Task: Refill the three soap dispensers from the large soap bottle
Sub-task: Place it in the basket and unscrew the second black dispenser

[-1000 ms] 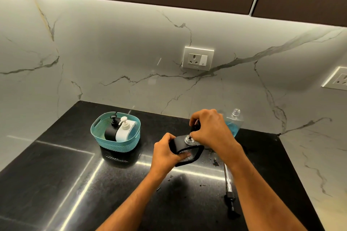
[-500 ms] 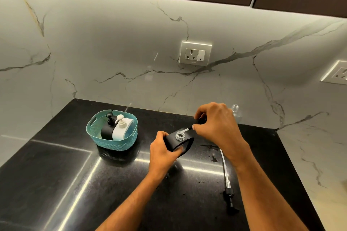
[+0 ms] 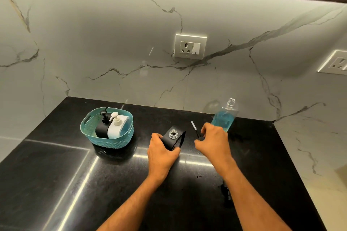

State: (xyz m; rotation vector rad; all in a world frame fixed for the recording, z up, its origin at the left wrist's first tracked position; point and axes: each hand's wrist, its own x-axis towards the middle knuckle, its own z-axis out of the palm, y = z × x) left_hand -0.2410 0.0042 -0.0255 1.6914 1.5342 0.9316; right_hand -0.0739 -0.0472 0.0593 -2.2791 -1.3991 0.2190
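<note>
**Ana:** Soap bottle, the large clear plastic one with blue liquid [image 3: 224, 117], stands upright and uncapped at the back of the black stone counter [image 3: 56, 174], near the marble wall. Where are the hands?

**Ben:** The left hand [image 3: 161, 153] is wrapped around the squat black dispenser with its open threaded glass neck [image 3: 173, 138], holding it down on the counter. The right hand [image 3: 214, 139] has its fingers curled on the black pump head and its white dip tube [image 3: 195, 130], lifted clear of that neck, tube pointing up and away to the left.

**Ana:** So which hand goes for the bottle?

**Ben:** The right, I'd judge. The bottle sits just behind and slightly right of its knuckles, while the left is well off to the other side and busy. The pump would need setting down first.

**Ana:** And the pour?

**Ben:** The open neck lies left of the bottle and nearer the person, so the bottle would tip leftward over it. The other two dispensers, one black [image 3: 102, 127] and one white [image 3: 116, 127], wait in the teal plastic basket [image 3: 112, 140], further left.
</note>
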